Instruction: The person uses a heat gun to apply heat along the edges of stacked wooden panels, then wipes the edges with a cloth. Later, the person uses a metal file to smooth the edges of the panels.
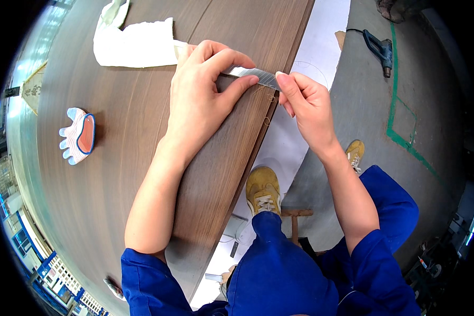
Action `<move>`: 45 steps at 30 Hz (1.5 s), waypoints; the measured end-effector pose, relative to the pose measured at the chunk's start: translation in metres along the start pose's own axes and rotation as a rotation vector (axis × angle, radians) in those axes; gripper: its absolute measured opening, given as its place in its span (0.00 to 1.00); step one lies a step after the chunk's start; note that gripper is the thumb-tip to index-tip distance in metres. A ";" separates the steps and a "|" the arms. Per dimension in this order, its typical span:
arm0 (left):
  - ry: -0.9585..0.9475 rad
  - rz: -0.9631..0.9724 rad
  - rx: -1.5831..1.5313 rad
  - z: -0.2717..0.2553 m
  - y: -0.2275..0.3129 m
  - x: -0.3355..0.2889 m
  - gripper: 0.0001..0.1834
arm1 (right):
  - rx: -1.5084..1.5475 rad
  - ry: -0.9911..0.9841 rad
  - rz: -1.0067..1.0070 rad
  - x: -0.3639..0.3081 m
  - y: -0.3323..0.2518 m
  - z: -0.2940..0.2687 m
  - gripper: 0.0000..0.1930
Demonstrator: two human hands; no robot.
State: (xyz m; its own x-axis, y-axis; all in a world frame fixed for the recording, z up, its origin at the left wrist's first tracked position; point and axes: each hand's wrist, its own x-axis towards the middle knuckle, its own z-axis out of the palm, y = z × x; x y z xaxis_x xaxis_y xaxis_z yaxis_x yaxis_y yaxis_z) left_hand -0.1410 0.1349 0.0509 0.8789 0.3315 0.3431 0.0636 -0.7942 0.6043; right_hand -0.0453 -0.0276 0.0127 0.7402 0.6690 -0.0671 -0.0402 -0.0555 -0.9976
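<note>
A flat grey metal file with slanting lines on its face lies across the edge of a brown wood-grain panel. My left hand grips it from the left, thumb on the near side and fingers curled over the far side. At the other end, my right hand pinches the tip between thumb and bent fingers, just beyond the panel's edge. Thin curled shavings cling to the edge below the file. The part of the file under my left hand is hidden.
A white cloth lies beyond my left hand. A striped glove with an orange palm rests on the panel at left. On the grey floor at right are a heat gun and green tape. My yellow shoe stands beside the panel.
</note>
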 end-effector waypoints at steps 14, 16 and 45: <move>-0.012 0.022 0.023 -0.001 0.000 -0.001 0.10 | -0.001 -0.013 0.027 0.000 -0.001 -0.002 0.22; -0.018 0.019 0.022 -0.002 0.000 -0.001 0.10 | -0.009 -0.019 0.037 -0.002 -0.001 -0.002 0.22; -0.023 0.032 -0.010 -0.004 -0.003 -0.003 0.09 | -0.019 -0.030 0.047 -0.004 -0.006 -0.001 0.21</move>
State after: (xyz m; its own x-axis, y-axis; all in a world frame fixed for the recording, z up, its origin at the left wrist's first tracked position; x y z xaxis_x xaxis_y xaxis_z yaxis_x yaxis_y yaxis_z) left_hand -0.1455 0.1385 0.0506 0.8912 0.2936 0.3458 0.0304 -0.7992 0.6003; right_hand -0.0474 -0.0304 0.0187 0.7174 0.6872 -0.1143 -0.0611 -0.1014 -0.9930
